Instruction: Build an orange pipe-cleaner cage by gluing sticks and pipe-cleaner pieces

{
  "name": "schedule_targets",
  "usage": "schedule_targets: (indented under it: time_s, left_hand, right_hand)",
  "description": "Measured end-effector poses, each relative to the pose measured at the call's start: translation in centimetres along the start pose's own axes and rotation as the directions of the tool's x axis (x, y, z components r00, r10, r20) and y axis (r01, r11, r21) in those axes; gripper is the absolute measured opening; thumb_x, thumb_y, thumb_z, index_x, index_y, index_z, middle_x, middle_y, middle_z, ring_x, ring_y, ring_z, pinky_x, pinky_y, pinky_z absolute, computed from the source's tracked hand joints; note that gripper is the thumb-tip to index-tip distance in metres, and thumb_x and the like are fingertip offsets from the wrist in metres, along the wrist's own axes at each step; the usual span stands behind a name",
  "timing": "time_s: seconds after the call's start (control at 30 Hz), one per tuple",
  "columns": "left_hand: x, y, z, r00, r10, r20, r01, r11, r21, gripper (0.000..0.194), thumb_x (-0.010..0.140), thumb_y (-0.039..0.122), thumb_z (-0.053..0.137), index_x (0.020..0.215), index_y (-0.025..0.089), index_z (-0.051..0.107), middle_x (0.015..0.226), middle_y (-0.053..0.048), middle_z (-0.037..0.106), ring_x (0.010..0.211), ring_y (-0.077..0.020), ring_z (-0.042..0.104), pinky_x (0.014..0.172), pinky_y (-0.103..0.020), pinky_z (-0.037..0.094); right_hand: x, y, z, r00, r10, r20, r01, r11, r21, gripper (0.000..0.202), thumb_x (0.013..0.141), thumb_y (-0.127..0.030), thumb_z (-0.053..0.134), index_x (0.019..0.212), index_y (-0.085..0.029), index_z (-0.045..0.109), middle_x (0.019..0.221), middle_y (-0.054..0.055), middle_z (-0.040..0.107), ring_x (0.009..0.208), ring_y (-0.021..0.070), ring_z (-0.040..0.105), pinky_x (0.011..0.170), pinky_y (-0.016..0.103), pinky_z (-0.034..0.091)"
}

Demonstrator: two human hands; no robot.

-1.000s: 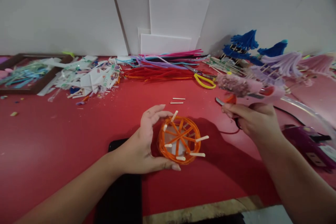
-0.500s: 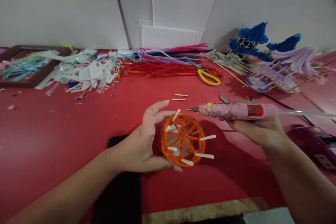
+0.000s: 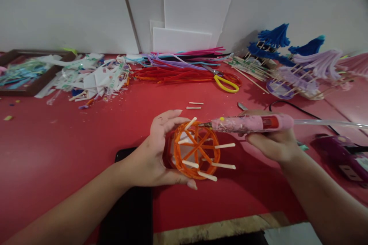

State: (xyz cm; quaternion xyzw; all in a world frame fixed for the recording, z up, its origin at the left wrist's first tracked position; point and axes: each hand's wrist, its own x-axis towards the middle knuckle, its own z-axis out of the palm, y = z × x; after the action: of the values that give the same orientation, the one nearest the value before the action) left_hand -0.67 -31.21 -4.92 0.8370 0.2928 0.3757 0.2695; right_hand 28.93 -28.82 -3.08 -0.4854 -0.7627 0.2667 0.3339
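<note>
My left hand [image 3: 158, 151] is wrapped around the side of a round orange pipe-cleaner frame [image 3: 198, 147] with crossing spokes. Several short pale sticks [image 3: 225, 146] stick out from its ring. In my right hand [image 3: 273, 141] is a pink hot glue gun [image 3: 247, 123], with a clear glue stick [image 3: 322, 123] running out of its back. The gun's metal nozzle is at the far edge of the ring, close to one of the sticks; whether it touches cannot be made out. Two loose short sticks [image 3: 195, 105] lie on the red table beyond the frame.
Red and purple pipe cleaners [image 3: 172, 74] lie at the back beside yellow-handled scissors [image 3: 226, 83]. Scraps [image 3: 97, 78] are heaped at the left. Blue and lilac umbrella-like models [image 3: 304, 71] stand at the right, near a purple power strip [image 3: 342, 159]. A black phone-like slab [image 3: 126, 214] lies under my left forearm.
The glue gun has moved left and slightly down, bringing its nozzle to the ring's far edge. My left hand has tilted the orange frame slightly, still holding it.
</note>
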Motion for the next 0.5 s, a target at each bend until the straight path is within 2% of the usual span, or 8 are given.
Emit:
schedule_targets:
  time_s: [0.2,0.33,0.5]
  left_hand:
    - [-0.10,-0.07,0.12,1.000,-0.005,-0.029,0.005,1.000,-0.001,0.108,0.053,0.051,0.093,0.142,0.026,0.037,0.140,-0.018,0.044,0.136,-0.0427,0.043,0.114,-0.060,0.042]
    - [-0.07,-0.04,0.24,0.999,-0.022,-0.046,0.019,0.998,-0.062,0.105,0.056,0.052,0.092,0.142,0.028,0.038,0.143,-0.018,0.042,0.132,-0.0408,0.048,0.106,-0.057,0.050]
    - [-0.11,-0.07,0.30,0.998,-0.023,-0.053,0.021,0.999,-0.044,0.107,0.053,0.054,0.093,0.142,0.028,0.038,0.141,-0.017,0.045,0.131,-0.0409,0.049,0.109,-0.057,0.047]
  right_hand:
    - [0.12,0.04,-0.05,1.000,0.027,0.008,-0.027,0.999,-0.042,0.012,0.067,-0.024,0.054,0.057,-0.027,0.048,0.056,0.000,0.056,0.053,0.0188,0.054,0.050,0.032,0.043]
    - [0.06,-0.25,-0.16,0.998,0.061,0.013,-0.060,0.996,-0.062,0.011,0.069,-0.026,0.056,0.059,-0.028,0.051,0.059,0.002,0.059,0.057,0.0207,0.056,0.051,0.033,0.044]
    - [0.25,-0.49,-0.10,1.000,0.015,-0.006,-0.016,1.000,-0.017,0.010,0.067,-0.027,0.056,0.058,-0.028,0.052,0.055,0.001,0.058,0.051,0.0187,0.054,0.047,0.032,0.042]
